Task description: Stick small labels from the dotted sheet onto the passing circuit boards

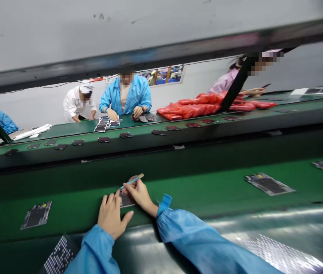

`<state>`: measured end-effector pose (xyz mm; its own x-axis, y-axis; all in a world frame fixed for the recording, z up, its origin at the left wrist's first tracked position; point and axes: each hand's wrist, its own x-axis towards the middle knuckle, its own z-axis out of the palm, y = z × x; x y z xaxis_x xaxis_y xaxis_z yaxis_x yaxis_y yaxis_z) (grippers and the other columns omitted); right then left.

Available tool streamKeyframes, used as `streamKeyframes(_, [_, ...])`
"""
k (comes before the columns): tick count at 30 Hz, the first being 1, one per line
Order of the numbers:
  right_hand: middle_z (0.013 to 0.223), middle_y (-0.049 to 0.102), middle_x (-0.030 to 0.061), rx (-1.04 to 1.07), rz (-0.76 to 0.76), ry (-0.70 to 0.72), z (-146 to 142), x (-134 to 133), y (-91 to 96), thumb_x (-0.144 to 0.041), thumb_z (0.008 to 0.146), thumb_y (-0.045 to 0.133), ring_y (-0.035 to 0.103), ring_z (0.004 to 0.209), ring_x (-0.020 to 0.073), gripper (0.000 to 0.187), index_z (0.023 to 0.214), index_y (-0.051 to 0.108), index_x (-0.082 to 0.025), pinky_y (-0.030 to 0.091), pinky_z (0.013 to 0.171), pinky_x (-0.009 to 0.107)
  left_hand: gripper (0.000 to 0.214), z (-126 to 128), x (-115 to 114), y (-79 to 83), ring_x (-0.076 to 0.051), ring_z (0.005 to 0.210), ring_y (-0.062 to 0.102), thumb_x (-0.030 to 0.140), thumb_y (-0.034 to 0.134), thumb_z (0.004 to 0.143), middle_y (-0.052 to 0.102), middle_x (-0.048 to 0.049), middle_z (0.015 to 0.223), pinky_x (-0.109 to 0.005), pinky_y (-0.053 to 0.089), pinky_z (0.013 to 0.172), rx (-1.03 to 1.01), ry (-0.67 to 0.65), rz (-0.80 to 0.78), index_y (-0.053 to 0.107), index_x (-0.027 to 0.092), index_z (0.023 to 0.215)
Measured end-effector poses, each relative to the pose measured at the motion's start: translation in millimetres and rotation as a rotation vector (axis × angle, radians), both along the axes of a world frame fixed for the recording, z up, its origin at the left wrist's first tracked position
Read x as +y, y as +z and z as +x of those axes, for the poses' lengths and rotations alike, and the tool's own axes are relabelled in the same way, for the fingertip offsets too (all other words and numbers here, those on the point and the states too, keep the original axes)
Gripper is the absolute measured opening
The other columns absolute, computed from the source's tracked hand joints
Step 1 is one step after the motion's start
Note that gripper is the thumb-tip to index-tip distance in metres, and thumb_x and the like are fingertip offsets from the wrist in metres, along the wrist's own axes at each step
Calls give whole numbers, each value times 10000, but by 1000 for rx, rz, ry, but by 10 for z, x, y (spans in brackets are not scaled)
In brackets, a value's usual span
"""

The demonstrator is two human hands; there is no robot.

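On the green belt in front of me lies a thin dark panel (126, 200), partly covered by both hands. My left hand (112, 216) rests at its left edge, fingers stretched and thumb apart, holding nothing. A slim light-blue pen-like tool (131, 181) with a pale yellowish end is pinched in my right hand (140, 193), its lower end at the panel's top left. Fingers hide what that end touches. To the left sits another dark panel (37, 215) with a small yellow mark, and a similar panel (269, 184) is to the right.
A metal ledge (201, 228) runs along the belt's near side, with a sheet of small pale pieces (60, 255) at the left. Beyond, a second belt carries several panels and red plastic bags (192, 107). Co-workers stand there. A grey overhead beam (150, 57) crosses above.
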<state>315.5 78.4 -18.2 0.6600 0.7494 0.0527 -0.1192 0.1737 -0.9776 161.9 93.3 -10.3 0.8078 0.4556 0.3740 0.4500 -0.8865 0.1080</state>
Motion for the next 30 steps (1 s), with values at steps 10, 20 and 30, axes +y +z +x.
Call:
streamKeyframes(10, [662, 659, -17, 208, 117, 41, -175, -539, 777, -462, 545, 802, 690, 690, 197, 455, 774, 493, -217, 555, 728, 332, 226, -1173, -310, 637, -211, 1248, 449, 313, 398, 939, 454, -67, 1384, -363, 539, 851, -108, 87, -145, 438, 230, 1144])
streamKeyframes(20, [728, 553, -20, 134, 49, 747, -1496, -1196, 354, -428, 772, 668, 572, 648, 144, 262, 798, 509, -221, 489, 637, 282, 427, -1950, -1157, 9, -181, 1009, 638, 337, 428, 938, 680, -77, 1093, -221, 509, 870, -192, 53, 66, 412, 153, 1323])
streamKeyframes(30, [880, 573, 49, -383, 123, 827, -1450, -1443, 127, -321, 927, 445, 569, 829, 199, 90, 910, 506, -257, 492, 783, 326, 441, -1741, -1299, -150, -151, 847, 695, 255, 308, 985, 727, -42, 956, -166, 542, 785, -252, 217, 223, 307, 121, 1405])
